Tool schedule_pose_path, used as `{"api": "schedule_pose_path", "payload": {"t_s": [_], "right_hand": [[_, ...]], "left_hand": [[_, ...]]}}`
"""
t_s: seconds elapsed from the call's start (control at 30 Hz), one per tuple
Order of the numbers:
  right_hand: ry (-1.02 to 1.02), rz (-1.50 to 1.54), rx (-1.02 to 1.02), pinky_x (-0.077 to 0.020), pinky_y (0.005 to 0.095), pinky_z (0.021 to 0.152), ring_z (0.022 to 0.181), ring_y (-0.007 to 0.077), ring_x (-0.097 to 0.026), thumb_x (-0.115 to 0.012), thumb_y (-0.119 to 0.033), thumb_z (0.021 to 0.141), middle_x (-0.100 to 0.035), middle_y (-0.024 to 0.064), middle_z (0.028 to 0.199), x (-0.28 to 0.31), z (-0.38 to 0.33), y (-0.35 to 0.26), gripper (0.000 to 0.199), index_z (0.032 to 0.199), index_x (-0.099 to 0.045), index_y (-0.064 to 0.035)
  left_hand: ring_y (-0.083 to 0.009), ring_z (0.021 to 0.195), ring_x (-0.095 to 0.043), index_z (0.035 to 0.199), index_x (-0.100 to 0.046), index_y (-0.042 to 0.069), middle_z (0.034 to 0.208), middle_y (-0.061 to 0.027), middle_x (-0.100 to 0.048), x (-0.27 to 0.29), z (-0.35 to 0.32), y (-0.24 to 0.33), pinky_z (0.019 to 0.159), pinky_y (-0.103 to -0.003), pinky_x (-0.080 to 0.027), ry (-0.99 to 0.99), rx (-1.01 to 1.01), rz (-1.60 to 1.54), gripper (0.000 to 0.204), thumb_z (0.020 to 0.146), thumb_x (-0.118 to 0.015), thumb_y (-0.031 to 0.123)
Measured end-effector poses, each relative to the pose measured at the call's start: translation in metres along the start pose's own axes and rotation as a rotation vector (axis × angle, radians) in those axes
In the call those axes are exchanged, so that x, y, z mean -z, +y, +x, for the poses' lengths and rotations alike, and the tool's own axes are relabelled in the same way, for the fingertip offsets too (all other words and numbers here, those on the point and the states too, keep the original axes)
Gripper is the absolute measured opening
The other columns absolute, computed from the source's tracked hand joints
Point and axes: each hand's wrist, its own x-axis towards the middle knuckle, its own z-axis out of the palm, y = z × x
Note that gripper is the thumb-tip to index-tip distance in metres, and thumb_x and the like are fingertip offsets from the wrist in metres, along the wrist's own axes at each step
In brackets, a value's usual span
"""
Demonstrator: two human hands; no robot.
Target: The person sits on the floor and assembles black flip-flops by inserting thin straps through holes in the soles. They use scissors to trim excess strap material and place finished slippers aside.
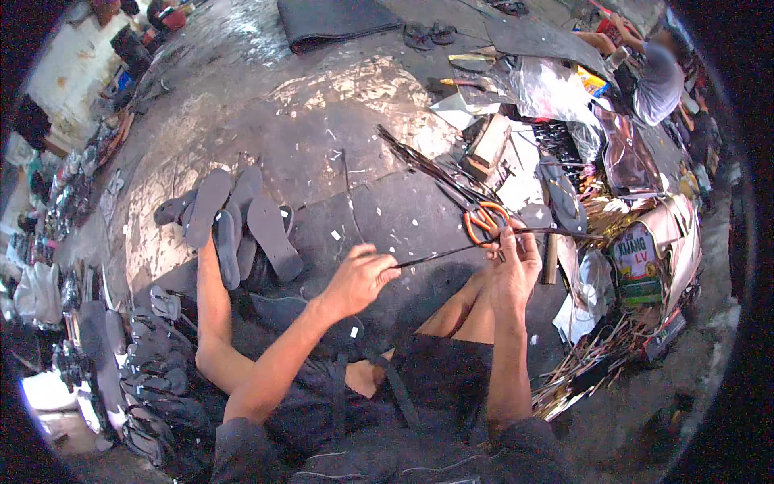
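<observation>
A thin black strip (439,256) stretches between my two hands above the dark mat. Its left end is closed in the fingers of my left hand (355,280). My right hand (516,262) pinches it farther right, and dark strip runs on past those fingers to the right. Scissors with orange handles (486,219) show right at my right fingertips; whether that hand also holds them I cannot tell. Beyond them lies a bundle of black strips (435,171). Another thin strip (348,189) lies on the mat beyond my left hand.
Grey sandal soles (211,202) are piled at my left, beside my leg. Black sandals (153,379) crowd the lower left. Strip scraps (592,359), a printed sack (637,262) and clear plastic (552,89) fill the right side. Another person (657,81) sits at the far right.
</observation>
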Motion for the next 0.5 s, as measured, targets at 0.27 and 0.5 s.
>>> {"api": "schedule_pose_path", "payload": {"t_s": [0.27,0.5], "right_hand": [[0.295,0.127,0.199,-0.0508,0.0222,0.055,0.063,0.0072,-0.061,-0.064,-0.024,0.108,-0.072,0.0066,0.089,0.032,0.055,-0.039,0.018,0.117,-0.06,-0.0086],[-0.234,-0.344,0.073,-0.0542,0.0297,0.077,0.085,0.0129,-0.068,-0.056,-0.028,0.111,-0.075,0.0071,0.099,-0.013,-0.016,-0.019,0.032,0.126,-0.068,-0.0031]], "left_hand": [[-0.0363,0.096,-0.062,0.101,-0.073,0.002,0.097,-0.015,-0.064,-0.001,-0.002,-0.054,0.092,-0.047,-0.049,-0.131,0.106,0.098,0.029,0.098,-0.072,0.031],[-0.0258,0.102,-0.066,0.129,-0.064,0.003,0.111,-0.0154,-0.069,0.023,0.059,0.071,0.094,-0.04,-0.052,0.157,0.072,-0.425,0.035,0.106,-0.064,0.028]]}}
